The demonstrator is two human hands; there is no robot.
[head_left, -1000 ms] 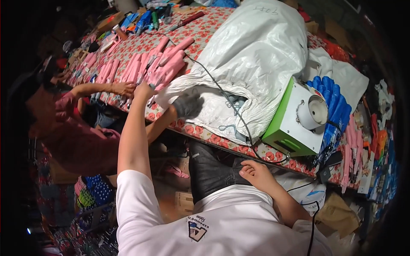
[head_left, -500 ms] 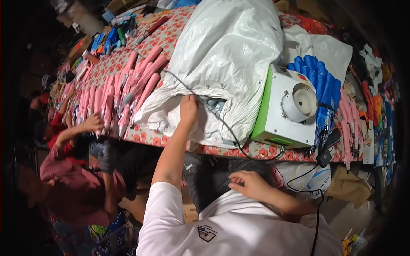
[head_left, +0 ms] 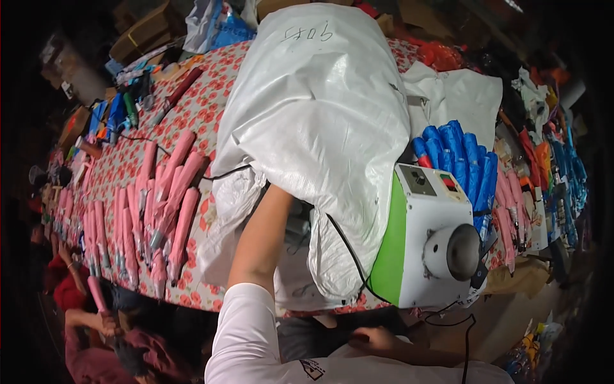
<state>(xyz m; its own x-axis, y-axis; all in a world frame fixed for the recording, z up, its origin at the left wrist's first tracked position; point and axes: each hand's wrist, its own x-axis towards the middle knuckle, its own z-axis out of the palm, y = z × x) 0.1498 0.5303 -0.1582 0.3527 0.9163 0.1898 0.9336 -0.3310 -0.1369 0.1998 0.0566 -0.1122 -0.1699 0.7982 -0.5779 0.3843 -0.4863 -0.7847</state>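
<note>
The person's left forearm runs up from the white sleeve and ends under the lower fold of a big white woven plastic sack [head_left: 320,115] that lies along the flower-patterned red tablecloth [head_left: 214,96]. The left hand [head_left: 284,192] is almost wholly hidden inside the sack's opening: only the wrist shows, so how far the fingers are open, and whether they hold anything, cannot be told. Just beyond the wrist, in the shadow of the opening, some grey shapes show, too dark to make out.

The right hand [head_left: 374,338] lies low, below the table edge and close to the body, fingers loosely curled; it seems to hold nothing, though its palm side is hidden.

Right of the left wrist stands a white and green box-shaped machine [head_left: 425,246] with a round dark nozzle on its front; a thin black cable [head_left: 348,253] runs from under the sack towards it. Behind the machine lies a stack of blue folded umbrellas [head_left: 457,153], partly covered by it. Left of the forearm, rows of pink folded umbrellas [head_left: 173,198] rest on the cloth. At the lower left, another person's hand [head_left: 105,323] grips one pink umbrella; that figure is cut off by the dark rim.
</note>
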